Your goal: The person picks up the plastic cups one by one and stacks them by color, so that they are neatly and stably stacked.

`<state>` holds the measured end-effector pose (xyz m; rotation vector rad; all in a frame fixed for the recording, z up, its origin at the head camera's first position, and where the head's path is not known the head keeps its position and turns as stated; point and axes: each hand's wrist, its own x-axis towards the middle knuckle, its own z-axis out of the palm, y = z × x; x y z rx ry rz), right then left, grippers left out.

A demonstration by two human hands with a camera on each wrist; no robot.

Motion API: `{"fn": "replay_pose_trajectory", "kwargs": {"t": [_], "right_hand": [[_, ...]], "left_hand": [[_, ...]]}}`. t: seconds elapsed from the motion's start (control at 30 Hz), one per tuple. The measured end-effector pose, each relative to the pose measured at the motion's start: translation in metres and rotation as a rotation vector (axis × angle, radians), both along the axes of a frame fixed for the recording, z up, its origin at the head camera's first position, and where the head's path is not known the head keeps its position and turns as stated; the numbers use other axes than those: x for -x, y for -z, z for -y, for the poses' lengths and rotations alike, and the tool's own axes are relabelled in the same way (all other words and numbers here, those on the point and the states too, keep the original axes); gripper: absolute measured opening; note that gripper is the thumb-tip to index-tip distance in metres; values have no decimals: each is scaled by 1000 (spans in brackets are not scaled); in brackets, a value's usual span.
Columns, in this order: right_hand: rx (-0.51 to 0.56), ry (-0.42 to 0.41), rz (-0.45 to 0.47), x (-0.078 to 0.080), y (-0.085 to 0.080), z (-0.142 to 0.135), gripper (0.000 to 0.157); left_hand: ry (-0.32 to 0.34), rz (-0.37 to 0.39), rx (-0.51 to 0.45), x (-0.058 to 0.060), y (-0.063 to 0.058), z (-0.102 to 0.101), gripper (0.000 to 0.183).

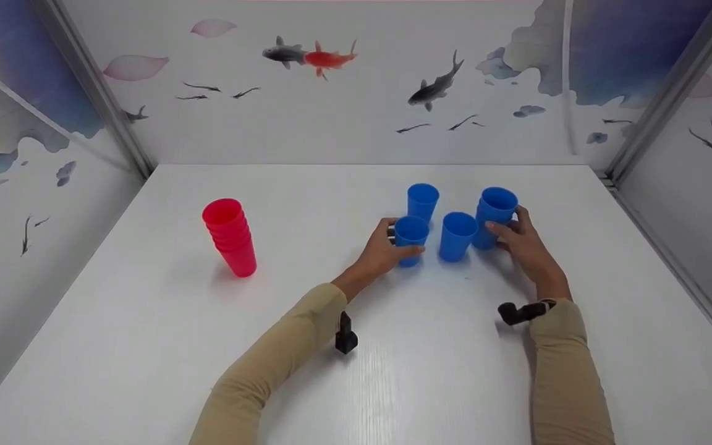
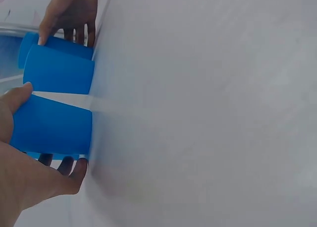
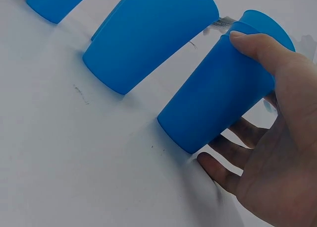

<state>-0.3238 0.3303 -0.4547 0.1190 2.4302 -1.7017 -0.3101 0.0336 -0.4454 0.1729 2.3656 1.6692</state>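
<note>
In the head view, my left hand [image 1: 382, 252] holds a single blue cup [image 1: 410, 233], thumb on the near side and fingers round the far side. My right hand [image 1: 530, 252] grips a stack of nested blue cups [image 1: 491, 216]; the right wrist view shows the thumb on the upper rims and the fingers behind the stack [image 3: 213, 93]. Between the hands stands another blue cup [image 1: 456, 238], upright. A further blue cup [image 1: 423, 201] stands just behind the one in my left hand. All the cups have their mouths up.
A stack of nested red cups [image 1: 231, 238] stands upright on the left part of the white table [image 1: 146, 346]. Printed panels [image 1: 356, 123] with fish close off the back and both sides. Black wrist cameras [image 1: 346, 334] stick out from both sleeves.
</note>
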Motion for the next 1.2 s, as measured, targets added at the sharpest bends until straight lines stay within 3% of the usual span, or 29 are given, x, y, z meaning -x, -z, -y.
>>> {"fn": "replay_pose_trajectory", "kwargs": {"t": [0.3,0.7,1.2], "right_hand": [[4,0,-15,-1,0,2,102],[13,8,-5,2,1,1,100],[-11,8,-13,-2,0,3,107]], "left_hand": [[-14,-22,-38,1,-19,-4,80],[7,-115,-63,10,-58,-20,77],[10,-147,-44,13,-87,-46,78]]}}
